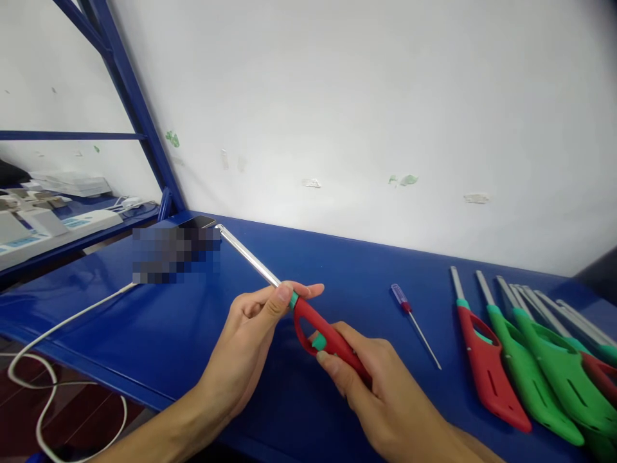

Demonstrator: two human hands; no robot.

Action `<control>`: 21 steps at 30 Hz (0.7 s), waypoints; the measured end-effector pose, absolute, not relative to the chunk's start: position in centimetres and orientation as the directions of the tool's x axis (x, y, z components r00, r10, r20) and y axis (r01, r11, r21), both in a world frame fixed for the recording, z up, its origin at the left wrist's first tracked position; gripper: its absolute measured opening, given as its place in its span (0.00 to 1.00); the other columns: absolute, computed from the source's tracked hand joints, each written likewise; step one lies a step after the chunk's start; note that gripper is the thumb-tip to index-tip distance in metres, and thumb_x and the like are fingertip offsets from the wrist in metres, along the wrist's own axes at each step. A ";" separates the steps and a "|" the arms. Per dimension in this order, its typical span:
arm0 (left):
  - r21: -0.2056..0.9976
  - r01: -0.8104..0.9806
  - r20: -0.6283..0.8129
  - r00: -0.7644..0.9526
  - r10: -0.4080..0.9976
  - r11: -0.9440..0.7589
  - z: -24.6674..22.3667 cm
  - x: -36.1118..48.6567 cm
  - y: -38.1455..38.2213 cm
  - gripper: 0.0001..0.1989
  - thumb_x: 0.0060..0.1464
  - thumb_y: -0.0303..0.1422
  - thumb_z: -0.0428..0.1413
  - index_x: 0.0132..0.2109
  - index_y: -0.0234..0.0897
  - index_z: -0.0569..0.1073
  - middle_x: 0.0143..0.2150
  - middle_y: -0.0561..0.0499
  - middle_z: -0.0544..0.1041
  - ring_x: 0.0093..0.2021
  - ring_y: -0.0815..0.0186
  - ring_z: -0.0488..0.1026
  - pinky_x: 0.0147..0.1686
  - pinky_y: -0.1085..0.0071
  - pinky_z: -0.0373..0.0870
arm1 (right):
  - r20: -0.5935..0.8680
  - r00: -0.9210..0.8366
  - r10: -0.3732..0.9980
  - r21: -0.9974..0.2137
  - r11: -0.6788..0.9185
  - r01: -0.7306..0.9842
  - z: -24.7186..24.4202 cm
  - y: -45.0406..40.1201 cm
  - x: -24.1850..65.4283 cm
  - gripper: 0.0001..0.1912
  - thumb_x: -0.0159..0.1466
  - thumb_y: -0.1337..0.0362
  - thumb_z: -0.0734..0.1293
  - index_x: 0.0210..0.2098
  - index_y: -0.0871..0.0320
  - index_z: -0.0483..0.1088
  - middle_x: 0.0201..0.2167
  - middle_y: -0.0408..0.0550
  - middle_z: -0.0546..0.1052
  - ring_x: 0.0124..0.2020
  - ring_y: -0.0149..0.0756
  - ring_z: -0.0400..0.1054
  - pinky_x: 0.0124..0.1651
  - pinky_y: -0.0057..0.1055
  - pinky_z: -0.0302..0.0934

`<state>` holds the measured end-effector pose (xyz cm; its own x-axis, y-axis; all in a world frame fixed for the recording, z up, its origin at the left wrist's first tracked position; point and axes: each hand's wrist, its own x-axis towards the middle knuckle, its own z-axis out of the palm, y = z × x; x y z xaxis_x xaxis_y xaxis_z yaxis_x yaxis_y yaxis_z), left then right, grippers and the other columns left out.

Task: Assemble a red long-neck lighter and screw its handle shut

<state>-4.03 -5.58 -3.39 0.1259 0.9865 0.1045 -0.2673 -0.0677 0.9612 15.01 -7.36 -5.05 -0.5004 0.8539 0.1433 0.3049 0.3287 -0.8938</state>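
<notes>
A red gas lighter (332, 337) with a long metal barrel and a green trigger is held between my two hands, above the blue table (308, 251). My left hand (255, 328) pinches it at the green collar, where the barrel meets the body. Wrapped round the handle is my right hand (376, 379), its thumb near the trigger. The barrel points up and to the left. To the right of my hands lies a screwdriver (411, 315) with a clear purple handle, apart from both.
Several red and green lighters (535, 360) lie side by side at the right. A phone (197, 223) rests at the back left, beside a blurred patch, and a white cable (72, 318) hangs over the edge. A blue metal frame (132, 109) stands by the white wall.
</notes>
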 end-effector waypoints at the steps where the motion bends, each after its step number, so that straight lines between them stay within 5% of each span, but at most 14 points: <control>1: 0.963 -0.262 0.100 0.109 0.989 -0.068 -3.4 -4.0 -5.6 0.15 0.64 0.47 0.61 0.42 0.40 0.84 0.48 0.47 0.86 0.51 0.57 0.76 0.64 0.59 0.61 | 0.173 -0.483 0.858 -0.873 0.361 0.328 -5.2 -7.4 14.8 0.13 0.77 0.56 0.59 0.40 0.55 0.67 0.26 0.38 0.69 0.24 0.29 0.58 0.28 0.29 0.50; 5: 0.960 -0.275 0.072 0.076 0.994 -0.049 -3.7 -3.9 -5.7 0.16 0.63 0.49 0.61 0.41 0.40 0.83 0.47 0.46 0.86 0.54 0.55 0.76 0.62 0.59 0.63 | 0.223 -0.441 0.869 -0.822 0.411 0.395 -5.5 -7.8 13.8 0.09 0.75 0.60 0.58 0.45 0.56 0.68 0.30 0.43 0.76 0.26 0.33 0.65 0.31 0.31 0.53; 10: 0.975 -0.217 0.066 0.114 0.991 -0.040 -3.5 -4.2 -5.6 0.17 0.64 0.49 0.60 0.43 0.40 0.83 0.46 0.46 0.86 0.53 0.54 0.78 0.62 0.59 0.65 | 0.200 -0.445 0.873 -0.847 0.382 0.369 -5.2 -7.5 14.4 0.13 0.76 0.56 0.58 0.39 0.55 0.67 0.27 0.40 0.72 0.25 0.31 0.61 0.29 0.30 0.51; 14: 0.980 0.154 0.089 0.226 0.970 -0.126 -1.4 -5.7 -4.7 0.21 0.66 0.51 0.56 0.47 0.42 0.85 0.46 0.47 0.86 0.52 0.52 0.79 0.57 0.59 0.69 | 0.113 -0.450 0.886 -0.856 0.317 0.408 -4.5 -6.8 16.2 0.22 0.76 0.48 0.58 0.32 0.54 0.67 0.23 0.38 0.66 0.23 0.30 0.58 0.26 0.29 0.50; 17: 0.798 0.546 0.147 0.233 0.961 -0.255 0.2 -8.1 -3.8 0.19 0.62 0.51 0.59 0.48 0.45 0.86 0.46 0.49 0.86 0.46 0.50 0.80 0.48 0.60 0.73 | 0.111 -0.327 0.938 -0.810 0.276 0.518 -4.2 -6.2 17.1 0.25 0.75 0.44 0.57 0.31 0.54 0.68 0.24 0.39 0.66 0.24 0.31 0.60 0.28 0.30 0.52; 21: 0.417 0.858 0.354 0.150 0.923 -0.299 0.4 -12.1 -2.7 0.11 0.60 0.43 0.60 0.44 0.46 0.84 0.37 0.48 0.85 0.35 0.54 0.78 0.35 0.63 0.68 | 0.171 -0.216 0.961 -0.704 0.272 0.656 -4.6 -5.2 17.7 0.23 0.74 0.44 0.59 0.35 0.52 0.72 0.30 0.42 0.73 0.30 0.36 0.65 0.34 0.33 0.56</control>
